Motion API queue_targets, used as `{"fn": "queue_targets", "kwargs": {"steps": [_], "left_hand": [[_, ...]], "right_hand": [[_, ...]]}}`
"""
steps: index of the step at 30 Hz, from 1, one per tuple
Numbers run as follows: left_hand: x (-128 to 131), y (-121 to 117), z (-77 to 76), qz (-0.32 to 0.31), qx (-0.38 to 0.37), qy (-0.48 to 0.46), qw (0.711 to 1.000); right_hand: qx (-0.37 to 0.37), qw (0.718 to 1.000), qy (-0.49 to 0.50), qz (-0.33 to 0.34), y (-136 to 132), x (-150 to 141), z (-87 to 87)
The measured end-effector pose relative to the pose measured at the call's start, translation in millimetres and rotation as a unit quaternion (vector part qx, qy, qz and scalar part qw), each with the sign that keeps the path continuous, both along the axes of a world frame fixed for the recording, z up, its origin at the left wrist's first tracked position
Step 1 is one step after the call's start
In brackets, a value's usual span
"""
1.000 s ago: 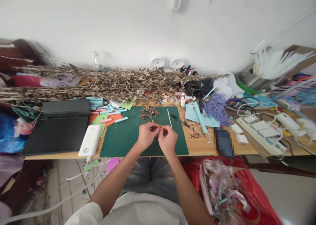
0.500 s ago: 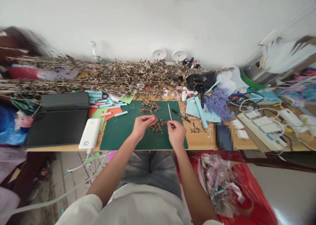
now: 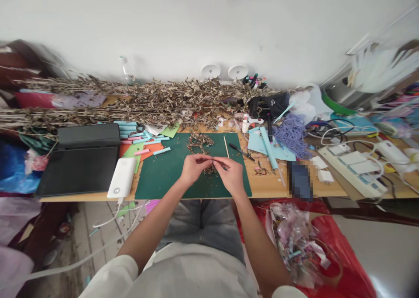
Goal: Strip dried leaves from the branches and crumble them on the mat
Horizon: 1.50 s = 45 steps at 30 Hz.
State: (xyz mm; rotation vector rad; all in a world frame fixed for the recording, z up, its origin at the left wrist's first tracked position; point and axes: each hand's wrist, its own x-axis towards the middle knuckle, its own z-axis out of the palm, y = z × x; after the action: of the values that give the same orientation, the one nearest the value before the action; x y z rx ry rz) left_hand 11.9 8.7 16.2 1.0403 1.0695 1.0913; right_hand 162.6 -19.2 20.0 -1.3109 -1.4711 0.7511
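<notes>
Over the green cutting mat (image 3: pixel 157 178), my left hand (image 3: pixel 195 169) and my right hand (image 3: pixel 230 173) meet fingertip to fingertip. Both are closed in a pinch; whatever lies between the fingertips is too small to name. Crumbled dried plant bits (image 3: pixel 209 170) lie just beneath, partly covered by my hands. Farther back on the mat is a loose clump of dried sprigs (image 3: pixel 199 143). A thin pale stick (image 3: pixel 226 146) rests beyond my right hand, with a dark pen (image 3: pixel 241 152) to its right.
Long bundles of dried stems (image 3: pixel 170 99) stretch along the wall. To the left stand a black tablet case (image 3: pixel 81 169) and a white power bank (image 3: pixel 121 178). Rightward are a glue gun (image 3: pixel 251 122), purple yarn (image 3: pixel 293 134) and a power strip (image 3: pixel 352 169). A red bag (image 3: pixel 340 254) hangs below.
My right hand has moved left, away from the stick, and its fingertips now meet those of my left hand. The view has shifted slightly.
</notes>
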Motion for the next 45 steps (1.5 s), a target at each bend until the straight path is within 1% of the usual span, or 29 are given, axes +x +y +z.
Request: {"fn": "queue_targets", "kwargs": {"steps": [3, 5, 8, 10, 12, 15, 17, 19, 23, 24, 28, 31, 34, 36, 38, 40, 43, 45], "left_hand": [[2, -1, 0.0, -0.012, 0.038, 0.058, 0.998], [4, -3, 0.6, -0.004, 0.064, 0.101, 0.993], [5, -5, 1.9, 0.027, 0.104, 0.175, 0.979], [3, -4, 1.7, 0.05, 0.115, 0.2, 0.972], [0, -2, 0.2, 0.056, 0.095, 0.175, 0.978], [-3, 2, -2.9, 0.045, 0.03, 0.077, 0.996], [-2, 3, -4.1, 0.039, 0.007, 0.034, 0.999], [0, 3, -4.3, 0.03, 0.011, 0.034, 0.999], [4, 2, -4.2, -0.003, 0.022, 0.059, 0.998], [5, 2, -4.4, -0.013, 0.023, 0.06, 0.998], [4, 2, -5.1, -0.029, 0.046, 0.093, 0.994], [3, 0, -3.2, -0.023, 0.046, 0.112, 0.992], [3, -1, -0.3, -0.019, 0.026, 0.086, 0.996], [4, -1, 1.2, -0.017, 0.026, 0.077, 0.997], [6, -2, 2.8, -0.017, 0.052, 0.105, 0.993], [7, -3, 4.9, -0.013, 0.093, 0.155, 0.983], [8, -5, 8.4, 0.004, 0.14, 0.221, 0.965], [7, -5, 8.9, 0.01, 0.173, 0.27, 0.947]], "right_hand": [[0.016, 0.999, -0.035, -0.026, 0, -5, -0.4], [0.05, 0.994, -0.087, -0.048, -1, -9, -3.0], [0.113, 0.975, -0.169, -0.089, -2, -14, -8.0], [0.128, 0.967, -0.188, -0.111, -3, -14, -10.4], [0.114, 0.971, -0.176, -0.115, -3, -10, -11.7], [0.077, 0.98, -0.157, -0.096, -1, -3, -13.1], [0.059, 0.98, -0.172, -0.077, 0, 2, -13.6], [0.038, 0.983, -0.168, -0.059, 1, 4, -13.1], [-0.008, 0.997, -0.067, -0.031, 0, 4, -8.4], [-0.011, 0.998, -0.058, -0.028, 0, 3, -7.0], [0.002, 0.995, -0.096, -0.026, 0, 1, -3.1], [0.016, 0.996, -0.082, -0.017, -1, 1, -0.9], [0.043, 0.996, -0.081, -0.023, -2, 0, 1.9], [0.051, 0.995, -0.088, -0.025, -3, -2, 2.9], [0.054, 0.993, -0.103, -0.03, -3, -4, 2.0], [0.064, 0.987, -0.138, -0.049, -2, -7, -0.4], [0.079, 0.974, -0.193, -0.09, -1, -8, -4.6], [0.08, 0.969, -0.209, -0.1, 0, -5, -6.9]]}}
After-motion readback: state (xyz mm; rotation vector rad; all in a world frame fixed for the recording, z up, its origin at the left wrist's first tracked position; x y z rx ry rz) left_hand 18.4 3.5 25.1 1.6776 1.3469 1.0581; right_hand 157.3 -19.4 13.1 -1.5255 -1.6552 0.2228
